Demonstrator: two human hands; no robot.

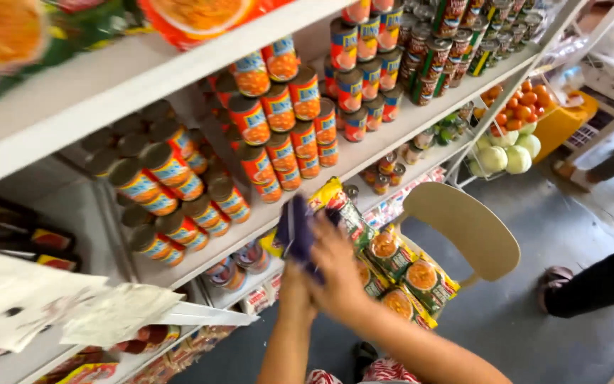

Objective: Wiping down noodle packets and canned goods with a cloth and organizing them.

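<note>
Cans (179, 178), round and orange with blue bands, are lying stacked on the white shelf (364, 153). Left hand (296, 284) and right hand (335, 267) are both gripping a purple cloth (296, 231) near the shelf edge. Rubbing gently should be keeping the cans steady.

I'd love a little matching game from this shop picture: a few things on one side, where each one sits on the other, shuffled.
Things:
1. stacked tin cans
2. purple cloth
3. noodle packets
4. round green produce

Places:
A. wire basket at the far end of the shelves
B. piled beside the beige chair
C. white shelf, in rows
D. at the person's two hands

Pairs: 1-C, 2-D, 3-B, 4-A
</note>
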